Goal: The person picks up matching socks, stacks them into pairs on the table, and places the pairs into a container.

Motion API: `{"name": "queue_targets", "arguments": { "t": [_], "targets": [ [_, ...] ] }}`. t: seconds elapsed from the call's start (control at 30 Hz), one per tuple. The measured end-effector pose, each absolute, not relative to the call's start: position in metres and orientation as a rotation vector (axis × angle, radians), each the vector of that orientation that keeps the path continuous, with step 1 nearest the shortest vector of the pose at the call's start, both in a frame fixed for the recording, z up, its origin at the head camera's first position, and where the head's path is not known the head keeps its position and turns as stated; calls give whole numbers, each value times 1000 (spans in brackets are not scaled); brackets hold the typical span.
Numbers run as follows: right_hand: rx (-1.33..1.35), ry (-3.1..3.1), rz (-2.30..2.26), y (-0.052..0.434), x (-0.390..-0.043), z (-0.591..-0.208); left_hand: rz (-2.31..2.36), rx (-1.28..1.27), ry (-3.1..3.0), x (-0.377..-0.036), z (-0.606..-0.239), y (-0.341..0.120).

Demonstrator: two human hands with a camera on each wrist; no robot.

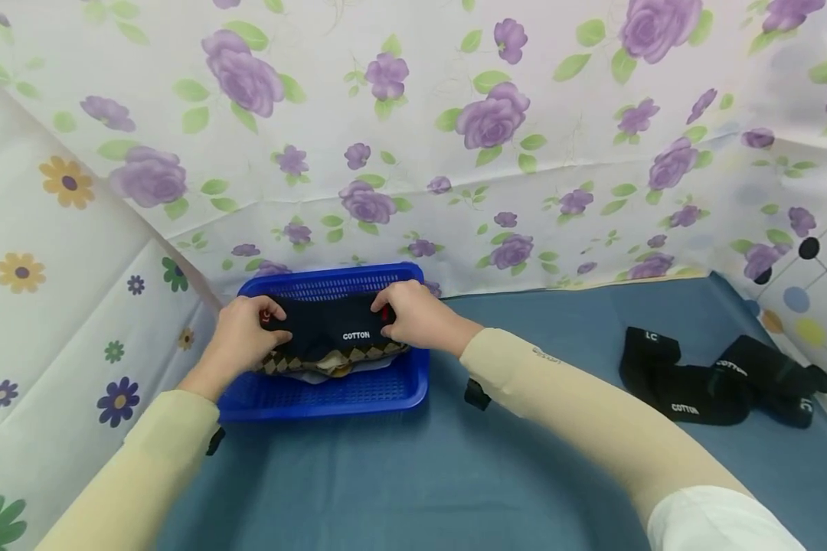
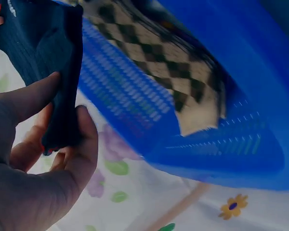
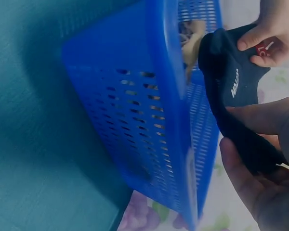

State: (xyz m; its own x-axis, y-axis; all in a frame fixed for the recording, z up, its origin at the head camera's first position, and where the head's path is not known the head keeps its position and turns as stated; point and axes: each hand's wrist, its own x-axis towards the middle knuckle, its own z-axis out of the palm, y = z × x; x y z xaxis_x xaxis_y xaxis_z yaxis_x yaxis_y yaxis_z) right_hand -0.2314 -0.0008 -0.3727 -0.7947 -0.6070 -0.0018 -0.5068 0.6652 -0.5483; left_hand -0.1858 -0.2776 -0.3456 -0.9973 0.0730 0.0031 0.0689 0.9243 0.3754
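Observation:
A black sock (image 1: 327, 325) with white COTTON lettering is stretched sideways between both hands over the blue basket (image 1: 331, 405). My left hand (image 1: 241, 333) pinches its left end, beside a red mark. At the other end, my right hand (image 1: 416, 317) pinches it between thumb and fingers, near another red mark. The left wrist view has the sock (image 2: 43, 48) hanging beside the basket's perforated wall. Below it in the basket lies a brown-and-cream checkered sock (image 2: 159, 62), with pale cloth partly hidden under it.
More black socks (image 1: 703, 390) with white lettering lie in a loose pile on the blue tabletop (image 1: 386, 482) at the right. Behind the basket rises a flower-patterned sheet (image 1: 413, 153), and another flowered sheet (image 1: 62, 306) closes off the left side.

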Motion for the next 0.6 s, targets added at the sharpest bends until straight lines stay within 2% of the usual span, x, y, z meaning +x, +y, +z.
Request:
{"name": "queue_targets", "arguments": {
  "t": [0.6],
  "targets": [
    [-1113, 2692, -211, -33, -252, -413, 399, 89, 2707, -226, -376, -291]
  ]
}}
